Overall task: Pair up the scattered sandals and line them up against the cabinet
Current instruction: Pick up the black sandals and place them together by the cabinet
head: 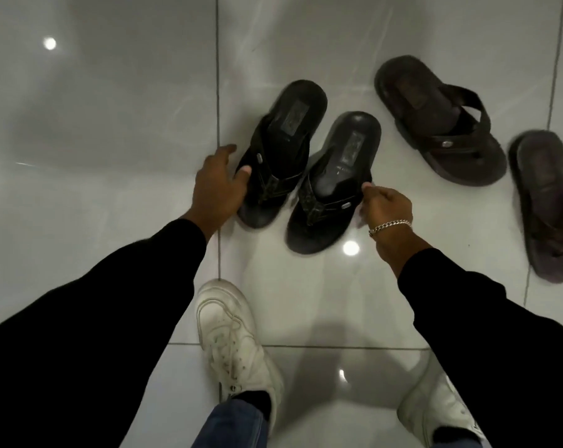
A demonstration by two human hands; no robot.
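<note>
A: On the floor [112,124], sandals where?
B: Black pair [309,163] side by side; brown pair [435,121] right of it.
A: Hands?
B: Left hand [217,185] open, touching the left black sandal; right hand [385,205] pinching the other's edge.

Two black thong sandals side by side on glossy tiled floor, heels pointing away, toes toward viewer: left black sandal [278,153] slightly farther away, right black sandal [333,182] just beside it, edges nearly touching. Brown sandal [438,121] lay apart to right, angled diagonally. Second brown sandal [548,205] at right frame edge, blurred.
</note>
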